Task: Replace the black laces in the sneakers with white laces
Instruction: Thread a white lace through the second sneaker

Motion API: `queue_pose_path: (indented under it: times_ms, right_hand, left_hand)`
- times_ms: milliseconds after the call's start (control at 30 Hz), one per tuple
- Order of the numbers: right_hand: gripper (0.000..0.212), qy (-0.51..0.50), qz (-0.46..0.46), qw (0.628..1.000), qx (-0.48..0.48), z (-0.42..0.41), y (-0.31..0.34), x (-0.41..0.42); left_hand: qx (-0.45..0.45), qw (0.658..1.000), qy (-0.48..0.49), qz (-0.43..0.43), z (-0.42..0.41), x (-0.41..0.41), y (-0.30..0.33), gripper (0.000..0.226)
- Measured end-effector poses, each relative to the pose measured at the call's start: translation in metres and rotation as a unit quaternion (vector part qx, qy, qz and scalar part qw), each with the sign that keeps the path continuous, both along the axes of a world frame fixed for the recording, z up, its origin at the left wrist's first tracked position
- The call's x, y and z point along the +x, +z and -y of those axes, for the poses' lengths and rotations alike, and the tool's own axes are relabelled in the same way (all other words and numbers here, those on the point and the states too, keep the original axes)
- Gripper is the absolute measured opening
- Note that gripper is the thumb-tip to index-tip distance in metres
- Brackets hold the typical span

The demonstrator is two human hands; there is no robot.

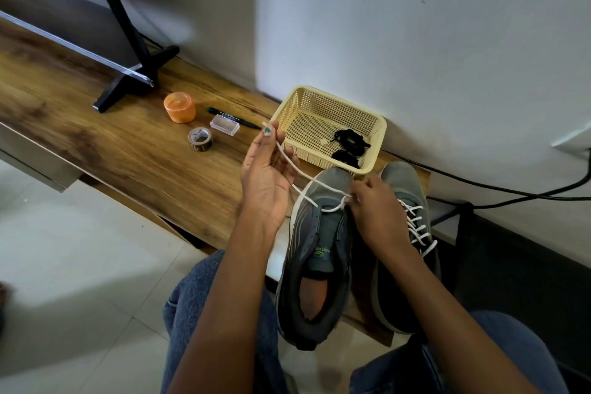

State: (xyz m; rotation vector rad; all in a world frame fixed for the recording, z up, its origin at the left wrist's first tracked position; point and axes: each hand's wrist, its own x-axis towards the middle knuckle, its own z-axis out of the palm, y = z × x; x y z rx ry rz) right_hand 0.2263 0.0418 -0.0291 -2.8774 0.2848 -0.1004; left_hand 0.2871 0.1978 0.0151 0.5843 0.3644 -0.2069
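2 grey sneakers side by side on the wooden bench [134, 150], toes pointing to 12 o'clock toward the wall, heels at 6 o'clock toward the person; long axes roughly parallel, running 6-to-12

Left sneaker [315, 253]: 1 white lace [295, 168] threaded only through the eyelets nearest the toe, rest of the eyelets bare, tongue exposed. Lace runs from the toe eyelets up toward 10 o'clock, fairly taut

Left hand [267, 169]: raised at 10 o'clock of that shoe, thumb and fingertip pinching the white lace near its tip, palm facing camera

Right hand [374, 201]: fingers curled at the toe-end eyelets of the left sneaker, pinching the lace where it crosses the shoe

Right sneaker [406, 233]: just beside at 3 o'clock, already carrying white lacing [417, 224] with several crossings, partly hidden by the right wrist

1 cream mesh basket [329, 99] at 12 o'clock of the shoes, touching or nearly touching the toes; black laces [350, 142] bundled inside, looks like 2 clumps, exact count unclear

At 10 o'clock on the bench: 1 orange pot [179, 107], 1 roll of tape [200, 139], 1 clear plastic box [224, 125], 1 black marker [235, 118]
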Motion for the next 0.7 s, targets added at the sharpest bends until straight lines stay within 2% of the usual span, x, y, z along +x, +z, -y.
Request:
queue_pose_path:
  times_ms: [133,200,300,367,433,467,533,633,700]
  right_hand:
    - [0.010,-0.052,0.106,0.990,0.077,-0.008,0.015,-0.002]
    - [0.010,-0.072,0.129,0.974,0.174,-0.026,0.028,-0.002]
    - [0.014,-0.053,0.051,0.938,0.339,-0.057,0.036,-0.002]
    - [0.025,0.021,-0.044,0.942,0.333,-0.071,0.036,-0.004]
    - [0.033,0.115,-0.119,0.953,0.252,-0.078,0.033,-0.010]
    - [0.032,0.151,-0.125,0.959,0.205,-0.080,0.031,-0.014]
    - [0.027,0.168,-0.076,0.973,0.136,-0.080,0.032,-0.024]
    - [0.025,0.084,0.094,0.979,0.160,-0.071,0.038,-0.042]
    - [0.025,-0.024,0.175,0.960,0.219,-0.057,0.039,-0.049]
  left_hand:
    - [0.030,0.999,0.001,0.015,0.000,0.001,-0.001,0.012]
    - [0.044,0.999,0.001,0.026,-0.001,0.001,-0.001,0.014]
    - [0.096,0.994,-0.006,0.048,0.000,0.000,-0.001,0.014]
    - [0.203,0.977,-0.013,0.071,0.000,-0.003,-0.001,0.012]
    - [0.331,0.937,-0.037,0.108,0.002,-0.006,-0.004,0.011]
    - [0.373,0.916,-0.057,0.134,0.003,-0.006,-0.006,0.010]
    - [0.420,0.881,-0.106,0.191,0.005,-0.007,-0.010,0.012]
    - [0.496,0.812,-0.178,0.252,0.010,-0.009,-0.021,0.018]
    - [0.566,0.749,-0.228,0.259,0.012,-0.012,-0.029,0.013]
